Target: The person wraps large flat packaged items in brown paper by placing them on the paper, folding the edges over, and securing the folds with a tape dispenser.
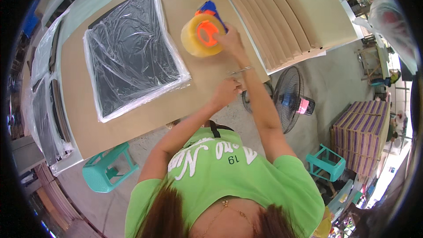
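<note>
My right hand (pixel 231 42) grips a tape dispenser (pixel 207 33), blue with an orange hub, carrying a thick roll of yellowish clear tape. It is held above the brown cardboard sheet (pixel 132 132) on the table. Nearer to me, my left hand (pixel 227 91) is close to the sheet's front edge with its fingers curled in. What those fingers hold, if anything, is hidden. To the left of the dispenser lies a dark flat panel (pixel 134 53) wrapped in clear plastic film, its pale border along the edges. Neither hand touches the panel.
A stack of folded cardboard (pixel 273 17) lies at the right of the sheet. A black standing fan (pixel 288 99) is right of my forearm. Green plastic stools (pixel 103 172) stand on both sides, and a striped carton stack (pixel 359 130) is farther right. Plastic-wrapped pieces (pixel 46 119) line the left edge.
</note>
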